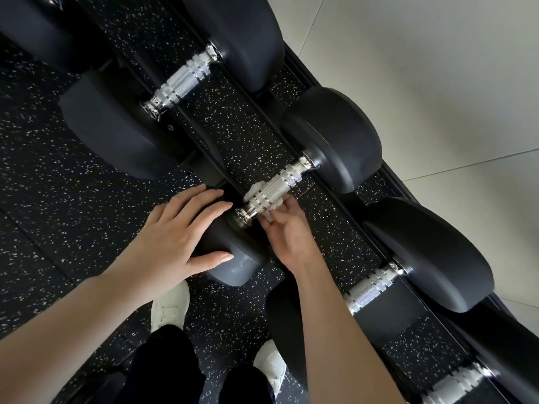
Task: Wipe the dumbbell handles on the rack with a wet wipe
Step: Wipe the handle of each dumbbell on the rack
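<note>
The left hand (178, 237) lies flat with straight fingers on the near round end (233, 258) of a dumbbell. Just right of it, the right hand (287, 228) pinches a white wipe (256, 189) wrapped under the shiny handle (274, 191). Past that hand, the handle is bare up to the far end (341, 141). Speckled floor (248, 135) shows between the rack rails (335, 196).

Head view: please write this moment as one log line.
left hand: rests on dumbbell head | right hand: wipe under handle
</note>
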Available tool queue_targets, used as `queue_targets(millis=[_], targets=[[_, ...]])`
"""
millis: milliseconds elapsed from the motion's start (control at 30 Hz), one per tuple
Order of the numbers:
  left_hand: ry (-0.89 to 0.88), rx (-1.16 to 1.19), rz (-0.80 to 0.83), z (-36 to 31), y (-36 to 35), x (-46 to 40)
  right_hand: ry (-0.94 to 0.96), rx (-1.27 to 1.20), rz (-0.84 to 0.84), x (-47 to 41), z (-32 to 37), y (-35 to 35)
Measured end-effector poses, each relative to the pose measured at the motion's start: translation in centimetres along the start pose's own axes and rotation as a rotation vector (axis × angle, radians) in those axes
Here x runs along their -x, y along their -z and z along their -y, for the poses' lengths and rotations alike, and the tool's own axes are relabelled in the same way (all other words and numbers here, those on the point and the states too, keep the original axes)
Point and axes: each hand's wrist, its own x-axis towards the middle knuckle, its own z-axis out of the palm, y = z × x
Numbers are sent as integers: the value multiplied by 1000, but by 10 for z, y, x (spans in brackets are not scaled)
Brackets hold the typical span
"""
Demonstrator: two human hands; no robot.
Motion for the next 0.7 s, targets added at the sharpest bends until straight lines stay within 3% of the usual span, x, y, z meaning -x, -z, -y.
queue_targets(millis=[200,333,700], targets=[[3,2,-1,1,0,0,-30,227,-43,10,-6,-3],[15,7,10,0,1,0,49,462,-134,23,-12,-4],[29,25,26,1,-1,1,227,592,-443,45,-13,-31]])
